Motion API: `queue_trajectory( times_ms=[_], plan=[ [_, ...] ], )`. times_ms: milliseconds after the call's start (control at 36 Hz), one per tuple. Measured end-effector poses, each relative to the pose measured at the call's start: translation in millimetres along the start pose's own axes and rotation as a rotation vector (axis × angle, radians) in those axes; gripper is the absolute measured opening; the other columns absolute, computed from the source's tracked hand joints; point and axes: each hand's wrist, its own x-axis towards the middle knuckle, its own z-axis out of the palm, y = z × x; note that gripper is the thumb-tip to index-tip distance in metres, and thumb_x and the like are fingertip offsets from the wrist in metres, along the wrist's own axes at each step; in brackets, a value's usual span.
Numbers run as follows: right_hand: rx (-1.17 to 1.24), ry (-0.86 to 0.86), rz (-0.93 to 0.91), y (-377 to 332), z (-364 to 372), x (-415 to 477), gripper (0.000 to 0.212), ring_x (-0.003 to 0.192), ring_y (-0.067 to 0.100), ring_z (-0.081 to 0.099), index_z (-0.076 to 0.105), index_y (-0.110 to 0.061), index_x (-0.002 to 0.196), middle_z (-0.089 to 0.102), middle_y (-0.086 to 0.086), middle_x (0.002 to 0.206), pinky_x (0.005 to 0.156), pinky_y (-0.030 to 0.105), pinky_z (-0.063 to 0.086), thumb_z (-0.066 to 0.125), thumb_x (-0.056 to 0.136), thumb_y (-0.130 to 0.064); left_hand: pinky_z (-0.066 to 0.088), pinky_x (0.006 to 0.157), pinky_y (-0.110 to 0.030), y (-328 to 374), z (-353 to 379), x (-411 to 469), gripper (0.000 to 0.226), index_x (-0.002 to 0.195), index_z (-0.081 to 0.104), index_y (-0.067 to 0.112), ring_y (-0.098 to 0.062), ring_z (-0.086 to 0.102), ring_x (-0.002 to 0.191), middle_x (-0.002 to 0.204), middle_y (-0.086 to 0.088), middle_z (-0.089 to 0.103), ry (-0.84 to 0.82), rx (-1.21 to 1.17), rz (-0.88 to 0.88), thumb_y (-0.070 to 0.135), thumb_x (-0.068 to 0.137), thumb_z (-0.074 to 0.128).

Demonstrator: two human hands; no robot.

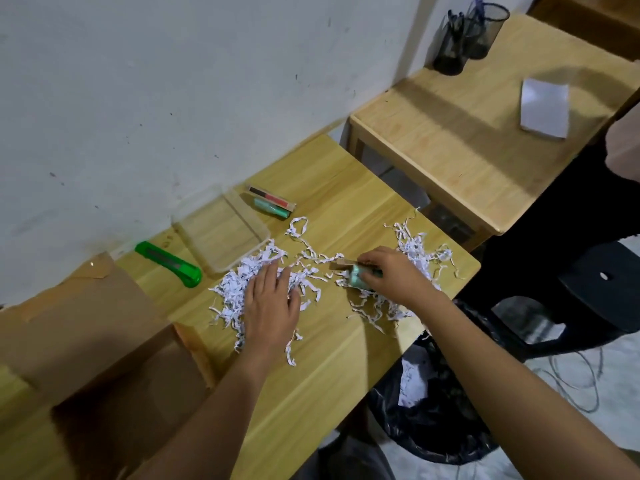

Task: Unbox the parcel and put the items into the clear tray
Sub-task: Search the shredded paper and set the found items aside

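Our left hand (270, 299) lies flat, fingers straight, on a heap of shredded paper (235, 284). Our right hand (384, 271) curls round a mint-green tube (356, 278) among more shreds. The clear tray (221, 232) sits just beyond the left hand, with the green utility knife (168, 264) left of it and the opened cardboard box (86, 323) farther left.

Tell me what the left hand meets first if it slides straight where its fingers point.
The left hand lies flat on shredded paper, and more of it sits just ahead. Beyond that, probably the near corner of the clear tray, though the line may pass just beside it.
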Motion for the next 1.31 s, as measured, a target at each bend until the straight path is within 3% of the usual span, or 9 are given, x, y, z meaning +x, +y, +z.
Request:
queue_trajectory(
  times_ms=[139, 250, 333, 500, 639, 778, 972, 1083, 1306],
  plan=[
    [-0.027, -0.099, 0.014, -1, -11, 5, 0.045, 0.106, 0.024, 0.059, 0.058, -0.011, 0.123, 0.062, 0.01, 0.119, 0.093, 0.036, 0.049, 0.067, 0.082, -0.029, 0.021, 0.113, -0.041, 3, 5, -3, 0.061, 0.134, 0.047, 0.016, -0.023, 0.033, 0.138, 0.146, -0.007, 0.042, -0.057, -0.023, 0.044, 0.044, 0.089, 0.017],
    [-0.135, -0.138, 0.017, 0, -18, 8, 0.038, 0.088, 0.023, 0.064, 0.065, -0.018, 0.108, 0.069, 0.007, 0.102, 0.08, 0.043, 0.055, 0.069, 0.077, -0.038, 0.022, 0.113, -0.041, 10, 9, -1, 0.058, 0.132, 0.049, 0.016, -0.022, 0.035, 0.137, 0.145, -0.007, 0.042, -0.072, -0.038, 0.064, 0.042, 0.09, 0.02],
    [-0.25, -0.131, 0.034, 1, -23, 8, 0.032, 0.081, 0.021, 0.063, 0.066, -0.022, 0.099, 0.069, 0.003, 0.094, 0.073, 0.041, 0.056, 0.067, 0.075, -0.044, 0.022, 0.113, -0.041, 14, 10, 0, 0.058, 0.132, 0.049, 0.016, -0.023, 0.034, 0.137, 0.146, -0.008, 0.041, -0.076, -0.042, 0.074, 0.041, 0.089, 0.02],
    [-0.437, -0.032, 0.035, 0, -35, 9, 0.043, 0.101, 0.023, 0.062, 0.063, -0.023, 0.11, 0.068, 0.0, 0.111, 0.08, 0.035, 0.053, 0.065, 0.077, -0.051, 0.017, 0.115, -0.04, 20, 11, 1, 0.065, 0.135, 0.046, 0.016, -0.022, 0.029, 0.14, 0.149, -0.008, 0.036, -0.085, -0.029, 0.061, 0.043, 0.087, 0.012],
    [-0.52, 0.045, -0.054, -10, -38, 11, 0.039, 0.102, 0.024, 0.062, 0.061, -0.021, 0.114, 0.068, 0.001, 0.109, 0.085, 0.034, 0.045, 0.062, 0.082, -0.042, 0.017, 0.115, -0.041, 24, 12, 1, 0.066, 0.135, 0.046, 0.015, -0.023, 0.029, 0.14, 0.148, -0.008, 0.037, -0.088, -0.025, 0.033, 0.042, 0.086, 0.011],
    [-0.347, -0.078, -0.109, -19, -22, 10, 0.032, 0.093, 0.029, 0.06, 0.065, -0.017, 0.106, 0.065, 0.008, 0.101, 0.077, 0.037, 0.049, 0.067, 0.078, -0.031, 0.017, 0.115, -0.041, 25, 12, 1, 0.065, 0.135, 0.046, 0.015, -0.024, 0.03, 0.139, 0.148, -0.008, 0.037, -0.089, -0.023, 0.03, 0.042, 0.086, 0.012],
    [-0.19, -0.167, -0.084, -12, -7, 8, 0.048, 0.095, 0.028, 0.057, 0.057, -0.013, 0.121, 0.055, 0.009, 0.109, 0.078, 0.039, 0.05, 0.069, 0.077, -0.026, 0.015, 0.116, -0.04, 24, 13, 1, 0.057, 0.136, 0.044, 0.016, -0.023, 0.027, 0.14, 0.15, -0.007, 0.035, -0.097, -0.027, 0.031, 0.039, 0.09, 0.019],
    [-0.154, -0.141, -0.076, -10, -9, 11, 0.044, 0.091, 0.028, 0.059, 0.062, -0.012, 0.114, 0.058, 0.01, 0.105, 0.078, 0.044, 0.053, 0.071, 0.074, -0.026, 0.022, 0.113, -0.042, 24, 13, 0, 0.06, 0.133, 0.048, 0.015, -0.025, 0.034, 0.137, 0.146, -0.009, 0.041, -0.082, -0.021, 0.027, 0.04, 0.088, 0.017],
    [-0.151, -0.1, -0.105, -11, -19, 16, 0.052, 0.091, 0.027, 0.058, 0.058, -0.012, 0.12, 0.054, 0.01, 0.109, 0.08, 0.039, 0.052, 0.074, 0.073, -0.024, 0.018, 0.115, -0.041, 27, 12, 0, 0.065, 0.136, 0.045, 0.016, -0.024, 0.03, 0.139, 0.148, -0.007, 0.037, -0.099, -0.008, 0.014, 0.041, 0.086, 0.011]
  ],
)
